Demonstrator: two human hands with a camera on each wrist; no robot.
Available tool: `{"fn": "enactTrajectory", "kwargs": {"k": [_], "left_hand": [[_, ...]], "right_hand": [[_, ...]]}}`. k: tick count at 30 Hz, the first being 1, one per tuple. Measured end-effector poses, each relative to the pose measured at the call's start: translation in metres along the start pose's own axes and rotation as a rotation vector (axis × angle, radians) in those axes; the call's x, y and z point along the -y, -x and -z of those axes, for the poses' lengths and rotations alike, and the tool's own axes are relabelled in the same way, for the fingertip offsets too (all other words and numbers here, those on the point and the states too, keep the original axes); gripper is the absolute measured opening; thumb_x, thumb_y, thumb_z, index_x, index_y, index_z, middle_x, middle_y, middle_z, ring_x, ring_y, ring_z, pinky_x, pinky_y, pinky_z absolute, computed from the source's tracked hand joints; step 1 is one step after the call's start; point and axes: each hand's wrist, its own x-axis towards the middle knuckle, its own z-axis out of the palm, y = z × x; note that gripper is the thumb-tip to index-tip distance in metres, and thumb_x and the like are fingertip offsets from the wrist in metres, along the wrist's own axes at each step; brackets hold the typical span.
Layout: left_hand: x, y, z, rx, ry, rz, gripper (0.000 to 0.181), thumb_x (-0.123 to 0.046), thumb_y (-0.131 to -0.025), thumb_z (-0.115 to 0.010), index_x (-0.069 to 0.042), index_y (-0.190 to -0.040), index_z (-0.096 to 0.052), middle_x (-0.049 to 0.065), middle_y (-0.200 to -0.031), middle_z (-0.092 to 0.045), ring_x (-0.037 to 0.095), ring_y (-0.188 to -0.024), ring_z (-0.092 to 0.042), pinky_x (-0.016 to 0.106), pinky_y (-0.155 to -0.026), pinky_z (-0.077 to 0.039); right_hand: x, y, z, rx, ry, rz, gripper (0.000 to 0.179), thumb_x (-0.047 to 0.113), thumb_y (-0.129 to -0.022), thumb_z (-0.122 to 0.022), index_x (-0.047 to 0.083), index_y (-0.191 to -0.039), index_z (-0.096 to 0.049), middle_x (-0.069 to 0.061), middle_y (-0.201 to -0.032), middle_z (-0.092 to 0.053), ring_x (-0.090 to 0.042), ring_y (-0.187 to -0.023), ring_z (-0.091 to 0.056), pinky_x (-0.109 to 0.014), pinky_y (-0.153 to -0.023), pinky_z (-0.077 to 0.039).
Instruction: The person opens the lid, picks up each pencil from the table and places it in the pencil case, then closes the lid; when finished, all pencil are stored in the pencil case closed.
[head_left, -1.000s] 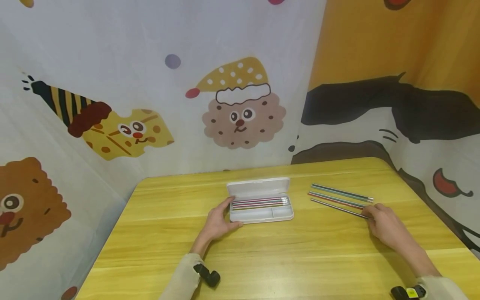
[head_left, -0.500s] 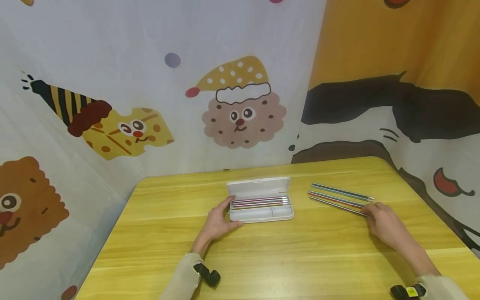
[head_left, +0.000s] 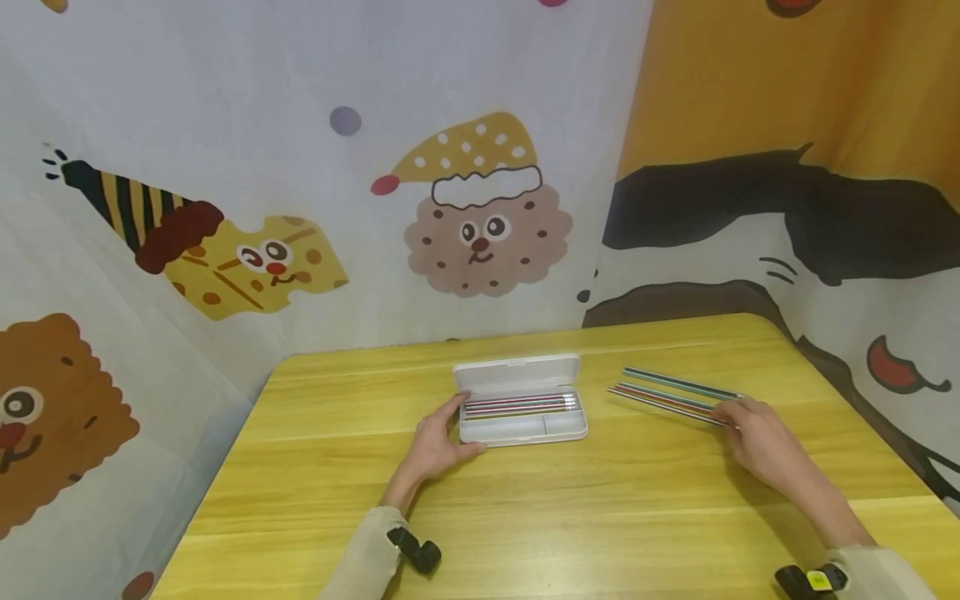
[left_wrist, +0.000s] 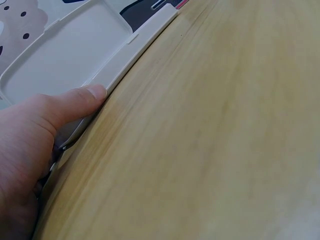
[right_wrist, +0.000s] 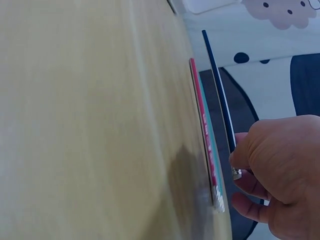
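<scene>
A white pencil case (head_left: 506, 430) lies with its lid (head_left: 517, 375) up, several pencils (head_left: 517, 407) side by side in its rear compartment. Its left end is gripped by my left hand (head_left: 433, 446), thumb (left_wrist: 82, 102) along the front edge and fingers toward the back corner. Over on the right, my right hand (head_left: 767, 437) pinches a dark pencil (right_wrist: 220, 95) near its eraser end, and the shaft points left toward the case. In the right wrist view a red pencil (right_wrist: 206, 130) and a teal pencil (right_wrist: 209, 112) lie on the table close beside the held one.
The yellow wood-grain table (head_left: 570, 517) reaches back to a curtain (head_left: 360, 250) printed with cartoon figures. Behind the held pencil, more dark green pencils (head_left: 678, 382) lie on the tabletop, to the right of the case.
My right hand has shifted slightly left, and the pinched pencil has moved left with it, now overlapping the red one in the head view. The left hand and case stay put.
</scene>
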Motion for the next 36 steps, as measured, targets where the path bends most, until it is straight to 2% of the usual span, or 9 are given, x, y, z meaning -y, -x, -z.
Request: {"fn": "enactTrajectory", "kwargs": {"k": [7,17,23,31,36], "left_hand": [[0.0,0.0,0.0,-0.004,0.004,-0.008,0.091,-0.035,-0.074,-0.09,-0.013,-0.149,-0.045,0.015,-0.149,-0.047,0.033,-0.135,-0.044,0.048,-0.11,-0.038],[0.0,0.0,0.0,0.001,-0.004,-0.001,0.091,-0.034,-0.074,-0.09,-0.013,-0.15,-0.044,0.014,-0.15,-0.046,0.032,-0.136,-0.043,0.046,-0.111,-0.037],[0.0,0.0,0.0,0.002,-0.004,-0.003,0.091,-0.034,-0.074,-0.09,-0.013,-0.15,-0.044,0.015,-0.15,-0.046,0.032,-0.136,-0.044,0.046,-0.111,-0.037],[0.001,0.0,0.0,0.01,-0.012,0.014,0.091,-0.037,-0.075,-0.089,-0.016,-0.151,-0.043,0.013,-0.151,-0.046,0.032,-0.137,-0.043,0.047,-0.111,-0.037],[0.001,0.0,0.0,0.002,-0.009,0.003,0.091,-0.038,-0.075,-0.088,-0.015,-0.151,-0.044,0.014,-0.149,-0.048,0.034,-0.135,-0.045,0.051,-0.109,-0.038]], "right_hand": [[0.01,-0.01,-0.001,0.011,-0.007,0.02,0.027,-0.018,-0.068,-0.073,-0.001,-0.09,-0.069,-0.01,-0.081,-0.062,-0.035,-0.075,-0.06,-0.053,-0.065,-0.052],[0.029,-0.025,-0.004,0.051,-0.022,0.003,0.026,-0.015,-0.072,-0.074,-0.001,-0.093,-0.069,-0.01,-0.085,-0.063,-0.036,-0.08,-0.061,-0.056,-0.071,-0.052],[0.038,-0.035,-0.008,0.034,-0.036,0.054,0.026,-0.016,-0.072,-0.074,-0.001,-0.093,-0.07,-0.008,-0.083,-0.063,-0.031,-0.077,-0.061,-0.05,-0.066,-0.054],[0.05,-0.049,-0.018,0.02,-0.081,0.113,0.028,-0.018,-0.072,-0.072,0.001,-0.092,-0.07,-0.009,-0.085,-0.064,-0.034,-0.08,-0.063,-0.052,-0.07,-0.055],[0.059,-0.058,-0.023,0.038,-0.087,0.131,0.026,-0.017,-0.075,-0.072,0.001,-0.093,-0.071,-0.009,-0.087,-0.065,-0.033,-0.081,-0.064,-0.05,-0.07,-0.056]]}}
